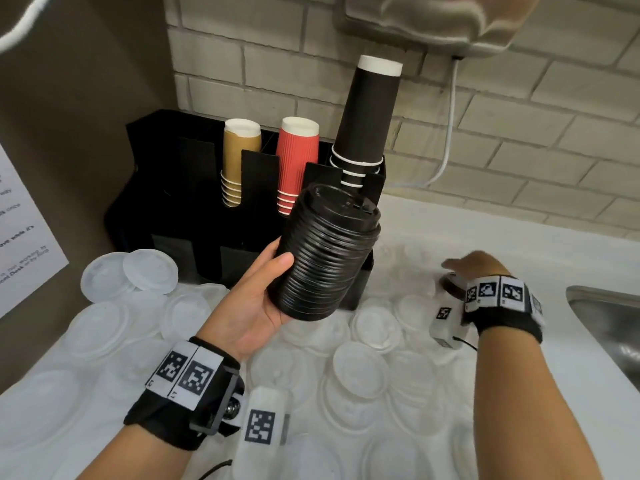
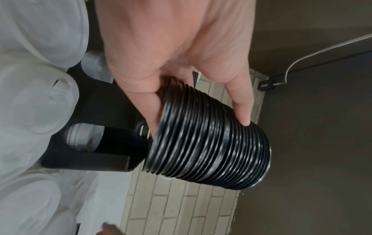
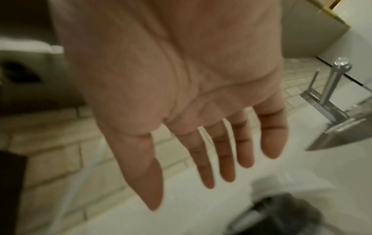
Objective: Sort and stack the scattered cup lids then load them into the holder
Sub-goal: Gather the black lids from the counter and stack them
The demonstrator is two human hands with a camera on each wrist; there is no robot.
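The left hand [image 1: 254, 299] grips a tall stack of black lids [image 1: 325, 254], thumb on the near side and fingers curled behind, holding it tilted in the air just in front of the black holder [image 1: 166, 188]; from the left wrist view the thumb [image 2: 239, 101] lies along the ribbed rims of that stack of black lids [image 2: 207, 143] while the other fingers wrap the far side. The holder stands against the brick wall [image 1: 519, 126] at the back of the white surface [image 1: 485, 230], and its upper slots carry upside-down tan cups [image 1: 239, 157], red cups [image 1: 296, 161] and a tall column of black cups [image 1: 367, 116]. Clear lids [image 1: 363, 372] lie scattered and overlapping across the surface from the left edge to beneath both forearms. The right hand [image 1: 474, 268] reaches out flat over the surface to the right of the holder, fingers straight and spread, holding nothing; the right wrist view shows the open palm [image 3: 181, 79] above a single dark lid [image 3: 281, 213], blurred, and whether the fingers touch it cannot be told. A steel sink [image 1: 609, 323] sits at the right edge, with a tap [image 3: 332, 82] behind it
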